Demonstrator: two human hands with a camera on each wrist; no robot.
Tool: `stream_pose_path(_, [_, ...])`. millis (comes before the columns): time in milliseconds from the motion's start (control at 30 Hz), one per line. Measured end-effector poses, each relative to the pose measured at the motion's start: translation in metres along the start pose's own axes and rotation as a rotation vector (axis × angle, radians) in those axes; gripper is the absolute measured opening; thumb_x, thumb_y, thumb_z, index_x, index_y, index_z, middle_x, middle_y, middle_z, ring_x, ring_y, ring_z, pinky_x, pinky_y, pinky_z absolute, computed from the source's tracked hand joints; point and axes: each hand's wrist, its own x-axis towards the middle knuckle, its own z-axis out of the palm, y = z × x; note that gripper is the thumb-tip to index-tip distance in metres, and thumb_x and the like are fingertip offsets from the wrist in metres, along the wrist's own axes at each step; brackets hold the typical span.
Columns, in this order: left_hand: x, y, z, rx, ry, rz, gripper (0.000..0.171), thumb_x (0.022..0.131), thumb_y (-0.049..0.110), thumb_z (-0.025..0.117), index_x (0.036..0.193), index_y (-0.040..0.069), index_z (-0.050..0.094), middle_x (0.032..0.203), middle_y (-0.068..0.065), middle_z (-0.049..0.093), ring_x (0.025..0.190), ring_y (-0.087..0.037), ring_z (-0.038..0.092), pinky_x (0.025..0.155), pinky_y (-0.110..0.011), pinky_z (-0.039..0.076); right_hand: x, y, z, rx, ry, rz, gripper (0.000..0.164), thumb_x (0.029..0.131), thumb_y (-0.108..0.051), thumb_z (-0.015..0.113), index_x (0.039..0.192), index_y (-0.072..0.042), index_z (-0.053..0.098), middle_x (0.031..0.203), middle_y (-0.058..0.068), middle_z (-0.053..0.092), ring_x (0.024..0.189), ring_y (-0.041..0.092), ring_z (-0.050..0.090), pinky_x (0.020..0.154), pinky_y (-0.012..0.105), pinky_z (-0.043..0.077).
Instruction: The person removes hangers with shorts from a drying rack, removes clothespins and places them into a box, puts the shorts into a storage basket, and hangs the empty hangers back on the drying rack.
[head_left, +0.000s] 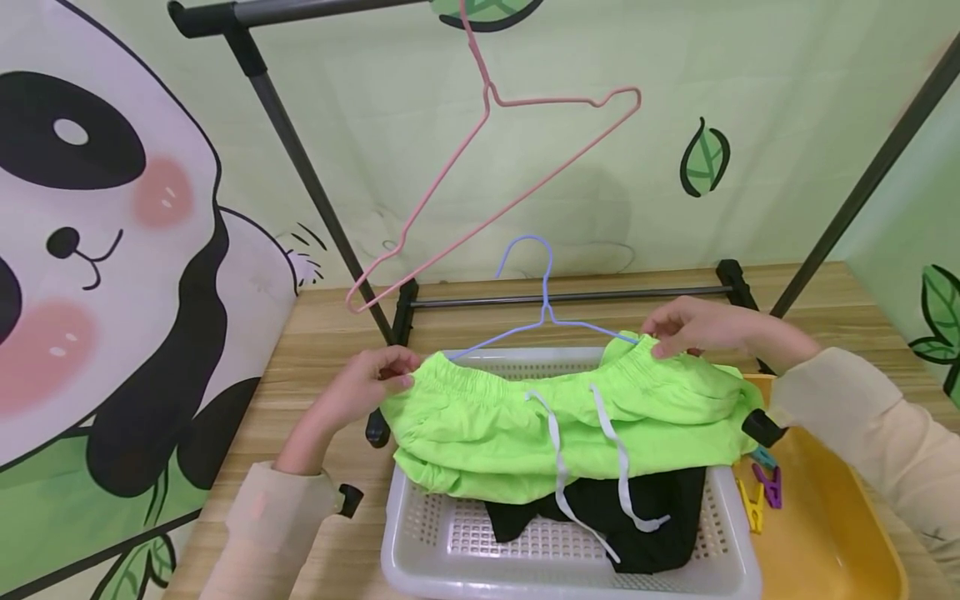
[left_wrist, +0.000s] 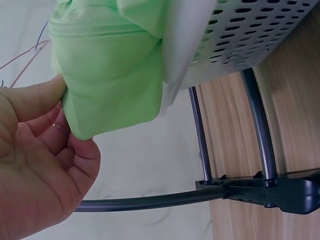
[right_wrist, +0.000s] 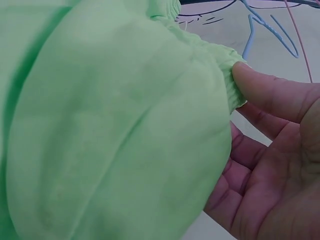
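Note:
Bright green shorts (head_left: 487, 442) with an elastic waistband and white drawstrings (head_left: 557, 442) spread over a white basket (head_left: 408, 533). A blue hanger (head_left: 547, 287) stands up behind the waistband; its lower part is hidden inside or behind the cloth. My left hand (head_left: 363, 387) pinches the left end of the shorts, thumb on the near side in the left wrist view. At the right end of the waistband, my right hand (head_left: 708, 325) pinches the gathered edge between thumb and fingers, close by the hanger's arm. A black garment (head_left: 660, 517) lies in the basket below the shorts.
A pink hanger (head_left: 495, 221) hangs from the dark rack (head_left: 300, 158) above the basket. To the right, a yellow tray (head_left: 817, 517) holds several clothespins, one yellow clothespin (head_left: 752, 506) and one purple clothespin (head_left: 770, 485) among them. The rack's feet stand on the wooden table (head_left: 322, 350).

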Motion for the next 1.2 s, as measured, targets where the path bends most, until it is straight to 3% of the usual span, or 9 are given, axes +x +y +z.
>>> stream_pose_path(433, [0.006, 0.011, -0.003, -0.097, -0.086, 0.012, 0.024, 0.087, 0.013, 0.053, 0.108, 0.002, 0.056, 0.091, -0.009, 0.057, 0.082, -0.018, 0.050, 0.070, -0.029, 0.044, -0.011, -0.007, -0.002, -0.046, 0.038, -0.017, 0.026, 0.084, -0.016, 0.059, 0.103, 0.002, 0.055, 0.073, 0.002, 0.047, 0.059, 0.009, 0.039, 0.052, 0.024, 0.037])
stream_pose_path(1000, [0.018, 0.036, -0.007, -0.043, -0.124, 0.076, 0.020, 0.087, 0.010, 0.053, 0.105, 0.002, 0.059, 0.083, -0.007, 0.055, 0.074, -0.016, 0.047, 0.067, -0.027, 0.043, -0.025, -0.018, -0.005, -0.114, 0.103, -0.057, 0.023, 0.083, -0.012, 0.059, 0.101, 0.002, 0.058, 0.079, 0.004, 0.053, 0.070, 0.011, 0.046, 0.062, 0.024, 0.041])
stream_pose_path(1200, [0.020, 0.046, -0.005, -0.035, -0.102, 0.092, 0.022, 0.087, 0.011, 0.054, 0.106, 0.004, 0.060, 0.084, -0.007, 0.058, 0.076, -0.017, 0.050, 0.068, -0.030, 0.044, -0.029, -0.020, -0.007, -0.139, 0.119, -0.075, 0.023, 0.083, -0.014, 0.059, 0.101, 0.000, 0.059, 0.080, 0.004, 0.056, 0.070, 0.011, 0.047, 0.062, 0.024, 0.043])
